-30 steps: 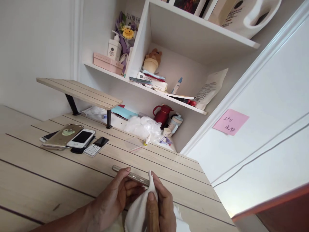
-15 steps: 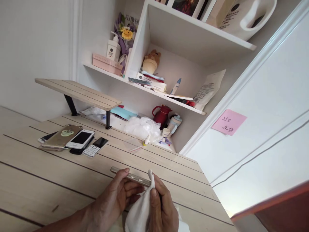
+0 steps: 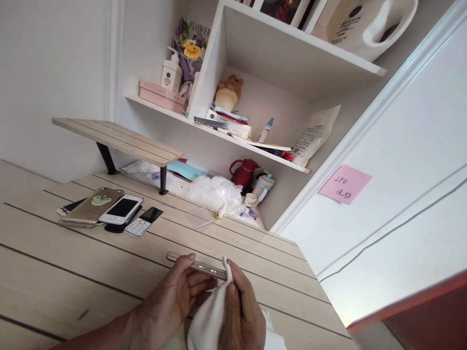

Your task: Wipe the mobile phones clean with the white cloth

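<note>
My left hand [image 3: 178, 289] grips a slim gold-coloured phone [image 3: 206, 269] edge-on, its thumb on the upper edge and its fingers beneath. Small buttons show along the side facing me. A white cloth [image 3: 209, 318] is pinched in my right hand [image 3: 245, 311], folded over the phone's right end. The cloth hangs below and spreads behind the right wrist. The phone's screen and back are turned out of sight. Both hands are above the wooden desk [image 3: 120, 265], near its front.
Left on the desk lie several phones: a gold one with a frog sticker [image 3: 101, 200], a white one [image 3: 121, 209] and a keypad phone [image 3: 144, 222]. Behind them stands a wooden riser [image 3: 120, 141]. A clear plastic sleeve [image 3: 200, 218], plastic bag [image 3: 215, 193] and red jug [image 3: 243, 174] are farther back.
My right hand and the cloth have shifted slightly left along the phone's end. The left hand keeps its hold, nearly still.
</note>
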The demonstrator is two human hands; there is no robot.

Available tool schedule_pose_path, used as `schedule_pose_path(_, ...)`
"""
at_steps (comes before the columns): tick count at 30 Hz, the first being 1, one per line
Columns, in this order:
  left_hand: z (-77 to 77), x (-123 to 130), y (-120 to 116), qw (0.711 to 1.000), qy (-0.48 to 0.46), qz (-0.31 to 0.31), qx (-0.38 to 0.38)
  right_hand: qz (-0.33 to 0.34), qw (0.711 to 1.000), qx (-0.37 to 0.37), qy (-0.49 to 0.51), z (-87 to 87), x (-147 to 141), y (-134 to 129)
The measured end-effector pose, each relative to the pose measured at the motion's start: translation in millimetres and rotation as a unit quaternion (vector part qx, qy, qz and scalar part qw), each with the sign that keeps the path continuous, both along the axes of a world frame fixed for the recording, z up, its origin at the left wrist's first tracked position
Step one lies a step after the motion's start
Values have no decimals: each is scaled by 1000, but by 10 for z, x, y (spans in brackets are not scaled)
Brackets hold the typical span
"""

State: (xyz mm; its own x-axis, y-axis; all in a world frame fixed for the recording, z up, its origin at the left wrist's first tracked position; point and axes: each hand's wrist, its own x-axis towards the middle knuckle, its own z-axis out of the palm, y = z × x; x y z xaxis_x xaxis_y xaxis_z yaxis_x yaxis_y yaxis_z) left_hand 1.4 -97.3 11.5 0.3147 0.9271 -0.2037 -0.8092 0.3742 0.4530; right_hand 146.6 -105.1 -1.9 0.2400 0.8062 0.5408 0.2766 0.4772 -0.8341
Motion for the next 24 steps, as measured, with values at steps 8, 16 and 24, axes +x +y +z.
schedule_pose_path(8,41,-15,32,999,21,23,-9,26,999,-44,-13,18,63,47)
schedule_pose_path(16,26,-30,37,1000,16,15,-17,51,994,-50,-85,-61,203,145)
schedule_pose_path(24,2,6,16,1000,6,20,-12,16,999,28,-29,-118,84,72)
